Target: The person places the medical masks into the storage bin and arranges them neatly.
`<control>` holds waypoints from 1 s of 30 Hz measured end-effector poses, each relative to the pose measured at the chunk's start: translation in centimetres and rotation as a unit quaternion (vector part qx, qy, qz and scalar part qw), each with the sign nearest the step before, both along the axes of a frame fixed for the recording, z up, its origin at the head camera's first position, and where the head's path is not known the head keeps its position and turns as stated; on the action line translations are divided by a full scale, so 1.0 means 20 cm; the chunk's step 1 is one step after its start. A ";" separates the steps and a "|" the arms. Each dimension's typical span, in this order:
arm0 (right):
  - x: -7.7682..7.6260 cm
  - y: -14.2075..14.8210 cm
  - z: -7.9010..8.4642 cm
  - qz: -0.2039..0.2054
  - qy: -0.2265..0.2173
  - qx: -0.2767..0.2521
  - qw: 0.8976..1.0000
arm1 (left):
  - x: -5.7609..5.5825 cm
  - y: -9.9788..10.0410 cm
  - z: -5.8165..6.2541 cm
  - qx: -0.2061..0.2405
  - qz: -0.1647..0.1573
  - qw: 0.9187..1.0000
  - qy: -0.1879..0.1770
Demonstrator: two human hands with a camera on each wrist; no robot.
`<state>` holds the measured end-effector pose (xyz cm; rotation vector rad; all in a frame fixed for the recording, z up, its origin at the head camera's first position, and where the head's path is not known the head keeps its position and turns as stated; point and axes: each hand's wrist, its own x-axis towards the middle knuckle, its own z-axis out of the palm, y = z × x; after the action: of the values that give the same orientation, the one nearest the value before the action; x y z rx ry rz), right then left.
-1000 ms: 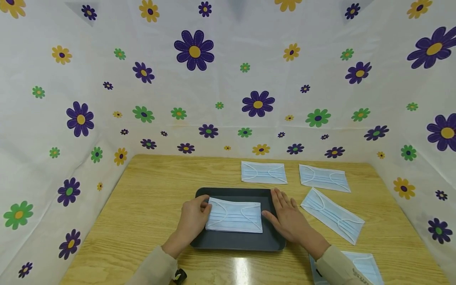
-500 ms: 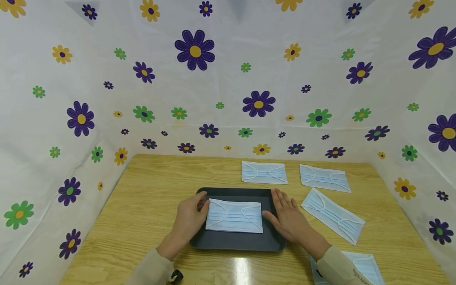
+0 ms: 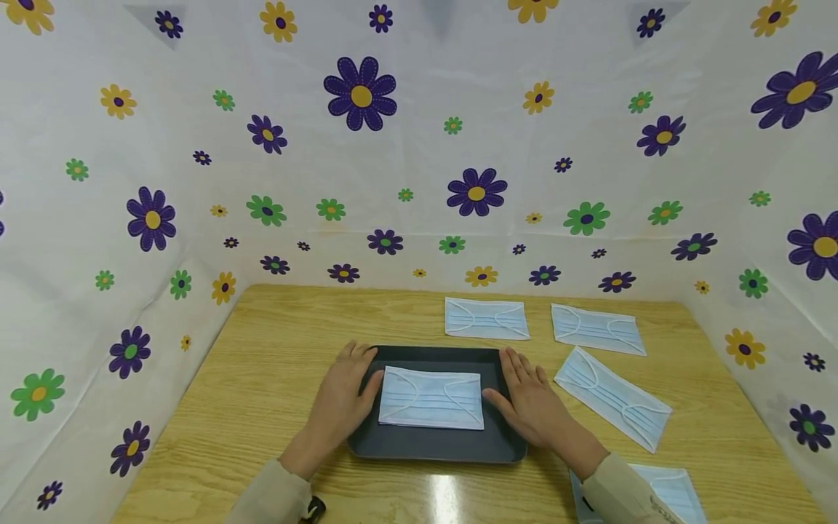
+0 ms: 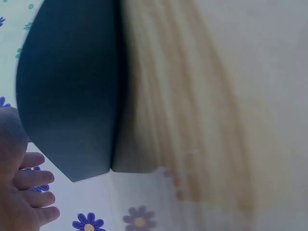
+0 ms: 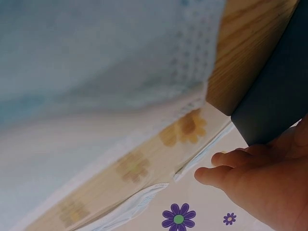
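A dark grey rectangular tray (image 3: 432,446) sits on the table, with a pleated light-blue face mask (image 3: 431,399) lying flat inside. Whether other masks lie beneath that one, I cannot tell. My left hand (image 3: 339,397) rests along the tray's left side, fingers extended, thumb over the rim by the mask's left edge. On the opposite side, my right hand (image 3: 533,404) lies with straight fingers along the right rim, its thumb reaching inward near the mask. Both wrist views show the tray's outer wall (image 4: 72,96) beside the hands, and neither hand grips a mask.
Loose face masks lie on the wooden table (image 3: 281,327): one (image 3: 487,318) behind the tray, one (image 3: 598,329) at back right, one slanted (image 3: 613,398) to the right. Another mask (image 3: 671,491) is partly under the right sleeve. A flower-print cloth (image 3: 412,145) surrounds the table.
My left hand has let go of the mask's left edge, moved slightly left, and straightened its fingers along the tray's side. The right hand and the tray have stayed in place.
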<state>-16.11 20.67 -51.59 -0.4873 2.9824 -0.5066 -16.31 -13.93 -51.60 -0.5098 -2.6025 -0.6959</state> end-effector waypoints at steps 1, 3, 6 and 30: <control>0.00 0.00 0.00 0.000 0.000 0.000 1.000 | 0.00 -0.01 -0.01 -0.012 0.000 1.000 -0.013; 0.00 0.00 0.00 0.000 -0.001 0.000 1.000 | 0.00 -0.01 -0.02 -0.036 -0.001 0.998 -0.042; 0.00 0.00 0.00 -0.001 -0.002 0.000 1.000 | 0.00 -0.03 -0.03 -0.069 -0.001 0.994 -0.083; -0.01 0.00 0.02 -0.001 0.000 0.004 1.000 | 0.00 -0.04 -0.05 -0.154 0.011 0.973 -0.172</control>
<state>-16.39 20.61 -51.11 -0.4840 2.9829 -0.4955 -16.23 -14.81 -52.57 -0.4831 -3.0621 -0.4004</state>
